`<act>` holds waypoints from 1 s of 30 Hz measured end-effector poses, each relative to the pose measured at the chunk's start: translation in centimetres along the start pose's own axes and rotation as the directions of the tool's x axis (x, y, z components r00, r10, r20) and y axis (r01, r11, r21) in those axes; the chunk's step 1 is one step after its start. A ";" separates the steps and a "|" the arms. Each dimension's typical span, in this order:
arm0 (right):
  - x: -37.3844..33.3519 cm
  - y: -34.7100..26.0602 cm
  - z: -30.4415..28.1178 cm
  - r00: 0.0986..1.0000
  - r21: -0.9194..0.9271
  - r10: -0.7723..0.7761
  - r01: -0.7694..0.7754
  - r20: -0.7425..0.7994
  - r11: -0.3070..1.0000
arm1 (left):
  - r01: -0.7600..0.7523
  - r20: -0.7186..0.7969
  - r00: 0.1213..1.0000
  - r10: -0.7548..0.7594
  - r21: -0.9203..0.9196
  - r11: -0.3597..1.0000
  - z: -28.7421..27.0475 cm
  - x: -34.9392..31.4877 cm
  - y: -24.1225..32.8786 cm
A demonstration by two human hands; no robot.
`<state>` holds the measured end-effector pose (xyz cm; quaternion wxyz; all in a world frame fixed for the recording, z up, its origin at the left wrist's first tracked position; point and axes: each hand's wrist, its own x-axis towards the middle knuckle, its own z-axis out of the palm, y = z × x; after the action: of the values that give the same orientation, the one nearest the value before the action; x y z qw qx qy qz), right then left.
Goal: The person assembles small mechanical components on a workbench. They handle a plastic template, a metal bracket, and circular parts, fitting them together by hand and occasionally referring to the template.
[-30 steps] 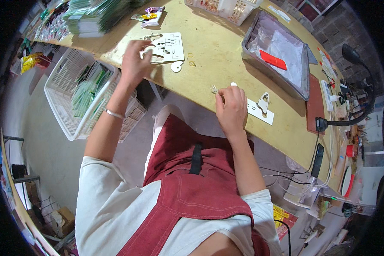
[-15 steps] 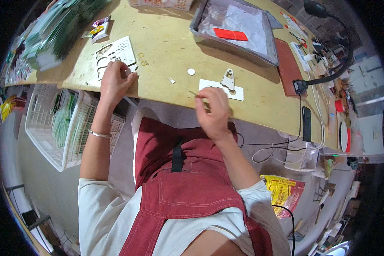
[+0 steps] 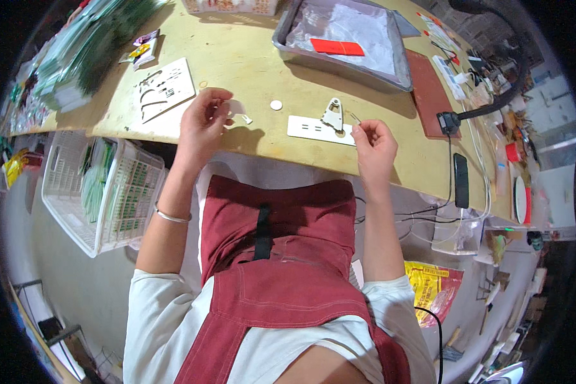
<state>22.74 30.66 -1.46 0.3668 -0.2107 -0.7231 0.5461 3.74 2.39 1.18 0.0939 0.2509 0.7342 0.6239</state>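
Note:
My left hand [image 3: 205,120] is raised over the table's near side, right of a white sheet with cut-out parts [image 3: 176,83]. Its fingers are curled together; what they hold, if anything, I cannot make out. Beside the fingertips lies a small white forked piece [image 3: 247,119], and farther right a white disc [image 3: 276,105]. My right hand [image 3: 376,142] pinches a thin stick-like piece [image 3: 356,118] at the right end of a slotted white strip [image 3: 305,127]. A tapered white part with holes [image 3: 331,117] stands on or leans over that strip.
A grey tray [image 3: 339,64] holds clear plastic bags and a red packet [image 3: 337,47]. Stacked green-and-white packs [image 3: 83,54] crowd the far left. Right are a reddish-brown board [image 3: 427,96], a black lamp arm [image 3: 493,115] and cables. A white crate [image 3: 99,214] stands below left.
My left hand has left the cut-out sheet and moved right. My right hand has gone right, past the strip's front to its right end, with the thin piece. The view has shifted slightly.

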 end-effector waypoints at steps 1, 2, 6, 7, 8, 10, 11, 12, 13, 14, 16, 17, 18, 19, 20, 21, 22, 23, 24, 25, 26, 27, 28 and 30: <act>-0.2 0.0 0.0 1.000 -0.004 0.007 -0.007 0.003 1.000 | -0.030 -0.006 1.000 0.030 0.005 1.000 0.2 -0.2 -0.1; -0.5 0.0 0.0 1.000 -0.008 0.014 -0.014 0.006 1.000 | -0.052 -0.010 0.999 0.052 0.042 0.998 0.2 -0.4 -0.3; -1.2 0.3 -0.2 0.999 0.004 0.009 -0.010 0.036 1.000 | -0.048 -0.004 0.999 0.048 0.037 0.998 0.0 -1.1 -0.5; -1.3 0.0 -0.1 0.999 0.024 0.027 -0.029 0.044 0.999 | 0.021 0.003 1.000 -0.021 -0.036 0.999 0.1 -1.2 -0.2; -1.5 -0.3 -0.1 0.998 0.044 0.045 -0.048 0.053 0.998 | 0.090 0.015 0.996 -0.089 -0.109 0.990 0.3 -1.2 0.3; -1.9 -1.3 0.1 0.991 0.058 0.099 -0.104 0.092 0.993 | 0.145 0.047 0.989 -0.140 -0.146 0.979 0.2 -1.2 0.2; -2.2 -1.7 0.3 0.986 0.063 0.125 -0.133 0.110 0.989 | 0.157 0.049 0.987 -0.151 -0.172 0.972 0.2 -1.3 0.0; -2.4 -2.0 0.4 0.986 0.078 0.118 -0.127 0.116 0.989 | 0.167 0.056 0.986 -0.159 -0.200 0.965 0.4 -1.3 -0.1; -2.6 -2.2 0.5 0.986 0.092 0.110 -0.122 0.122 0.988 | 0.177 0.063 0.984 -0.167 -0.227 0.958 0.6 -1.3 0.0; -2.7 -2.5 0.7 0.987 0.106 0.103 -0.116 0.127 0.988 | 0.200 0.089 0.979 -0.182 -0.284 0.938 0.7 -1.5 0.3; -2.9 -2.8 0.8 0.986 0.136 0.103 -0.121 0.134 0.983 | 0.253 0.110 0.967 -0.229 -0.335 0.908 1.2 -1.7 1.1; -3.0 -3.0 0.8 0.985 0.151 0.104 -0.124 0.137 0.981 | 0.280 0.123 0.960 -0.252 -0.359 0.890 1.5 -1.8 1.4; -3.1 -3.2 0.9 0.987 0.182 0.096 -0.119 0.131 0.976 | 0.274 0.129 0.961 -0.243 -0.361 0.891 1.9 -1.9 1.8; -3.1 -3.3 1.0 0.988 0.213 0.088 -0.113 0.124 0.970 | 0.268 0.135 0.963 -0.235 -0.363 0.892 2.3 -2.1 2.1; -3.2 -3.5 1.1 0.990 0.244 0.081 -0.107 0.116 0.964 | 0.263 0.141 0.964 -0.226 -0.366 0.893 2.5 -2.3 2.2; -3.3 -3.8 1.0 0.987 0.240 0.094 -0.123 0.129 0.963 | 0.252 0.161 0.965 -0.206 -0.361 0.898 2.7 -2.3 2.1; -3.4 -4.1 0.9 0.984 0.236 0.108 -0.140 0.142 0.962 | 0.240 0.181 0.966 -0.185 -0.356 0.903 2.9 -2.3 2.0; -3.5 -4.3 0.8 0.981 0.232 0.122 -0.156 0.154 0.960 | 0.228 0.201 0.966 -0.164 -0.352 0.908 3.1 -2.3 1.9; -3.5 -4.2 0.7 0.980 0.209 0.122 -0.154 0.156 0.966 | 0.240 0.210 0.962 -0.176 -0.336 0.911 3.5 -2.4 2.0; -3.6 -4.1 0.6 0.980 0.186 0.122 -0.151 0.158 0.971 | 0.252 0.218 0.958 -0.188 -0.321 0.913 3.8 -2.6 2.2; -3.5 -4.0 0.5 0.980 0.163 0.123 -0.149 0.160 0.975 | 0.264 0.227 0.953 -0.199 -0.304 0.915 4.1 -2.9 2.4; -3.3 -3.5 0.2 0.984 0.145 0.116 -0.136 0.138 0.980 | 0.266 0.232 0.952 -0.198 -0.310 0.913 4.4 -3.1 2.5; -3.0 -2.9 0.0 0.987 0.126 0.109 -0.123 0.117 0.984 | 0.267 0.238 0.951 -0.197 -0.316 0.910 4.8 -3.2 2.6; -2.3 -2.5 -0.5 0.991 0.111 0.105 -0.115 0.085 0.987 | 0.264 0.236 0.953 -0.191 -0.335 0.904 5.5 -3.5 2.9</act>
<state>24.85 28.61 0.32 0.3188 -0.2070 -0.6914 0.6144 9.95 5.70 2.26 0.2835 0.2020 0.6177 0.7052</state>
